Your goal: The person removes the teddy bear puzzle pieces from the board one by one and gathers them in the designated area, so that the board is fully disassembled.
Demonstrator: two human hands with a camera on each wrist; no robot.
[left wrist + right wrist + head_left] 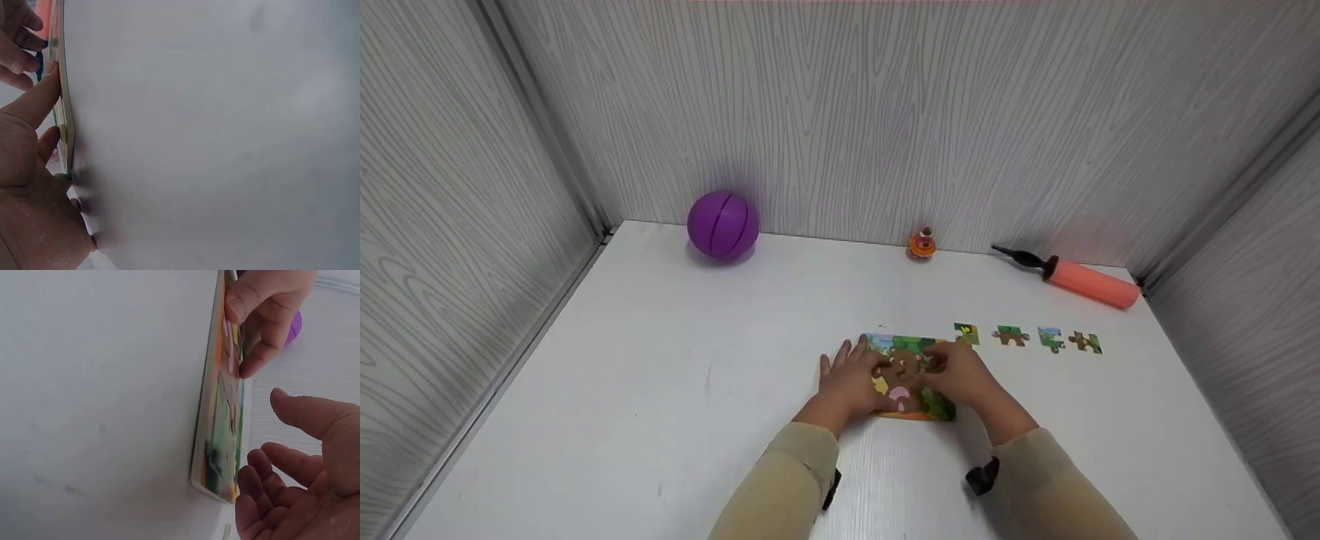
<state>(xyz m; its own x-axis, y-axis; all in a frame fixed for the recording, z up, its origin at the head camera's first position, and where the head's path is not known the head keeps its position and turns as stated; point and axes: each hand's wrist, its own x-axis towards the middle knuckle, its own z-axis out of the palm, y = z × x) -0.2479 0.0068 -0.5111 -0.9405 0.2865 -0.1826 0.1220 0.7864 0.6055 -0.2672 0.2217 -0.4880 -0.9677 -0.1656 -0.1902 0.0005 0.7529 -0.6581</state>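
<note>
A jigsaw puzzle board [901,386] with a brown bear picture lies flat on the white table. My left hand [851,382] rests over its left side, fingers spread. In the left wrist view, the left thumb [42,98] touches the board's near edge while other fingertips reach the table. Over the board's right side hovers my right hand [960,373]; the right wrist view shows its thumb [304,410] apart from loosely bent fingers, nothing visible between them. Just beyond it lies a green-and-yellow puzzle piece [971,330], partly hidden by the hand.
Further right are a brown-and-green puzzle piece [1010,335], a blue-and-green piece [1050,339] and a brown piece [1085,342]. Along the back wall sit a purple ball [724,226], a small orange toy figure [922,244] and a salmon hand pump [1091,281] with a black nozzle.
</note>
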